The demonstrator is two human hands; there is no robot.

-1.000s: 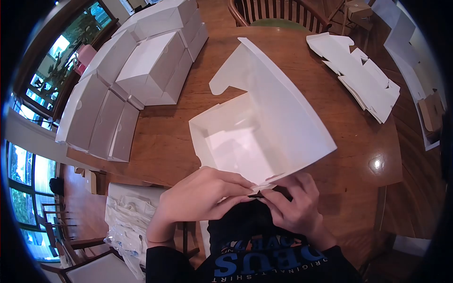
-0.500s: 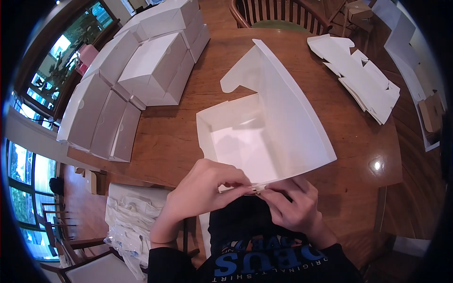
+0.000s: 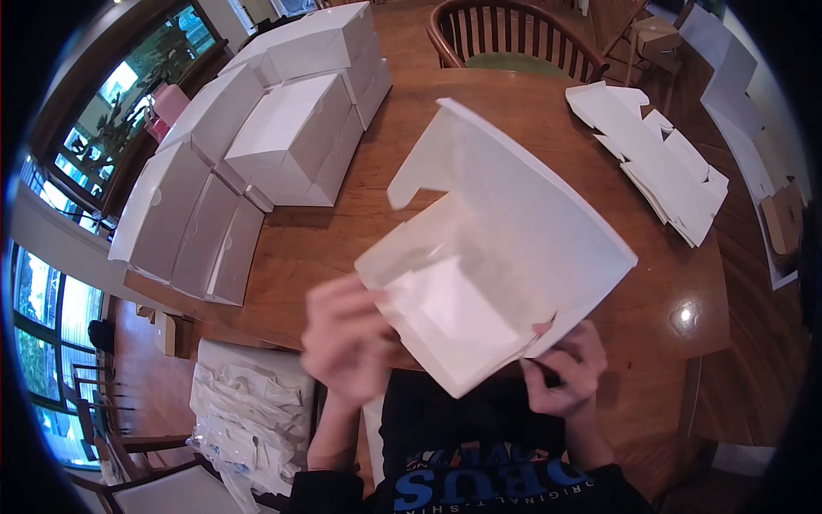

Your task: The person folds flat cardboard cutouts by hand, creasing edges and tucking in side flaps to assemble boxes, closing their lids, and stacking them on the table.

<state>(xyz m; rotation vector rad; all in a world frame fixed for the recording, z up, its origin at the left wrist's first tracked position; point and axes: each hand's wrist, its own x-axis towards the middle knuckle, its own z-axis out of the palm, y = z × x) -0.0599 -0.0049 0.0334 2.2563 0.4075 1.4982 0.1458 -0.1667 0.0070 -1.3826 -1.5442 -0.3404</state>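
Note:
A white cardboard box with its lid raised stands tilted near the table's front edge, its inside facing up. My right hand pinches the box at its near right corner, thumb below and fingertips at the rim. Beside the box's left side is my left hand, smeared by motion; whether it touches the wall cannot be made out. A side flap sticks out at the lid's far left.
Closed white boxes are stacked at the table's left. Flat white cardboard pieces lie at the right. A wooden chair stands beyond the table. White plastic bags lie at the lower left.
The box has turned and come nearer to me, its front corner now pointing at my body. My left hand has left the front edge and moved left. My right hand has shifted slightly right.

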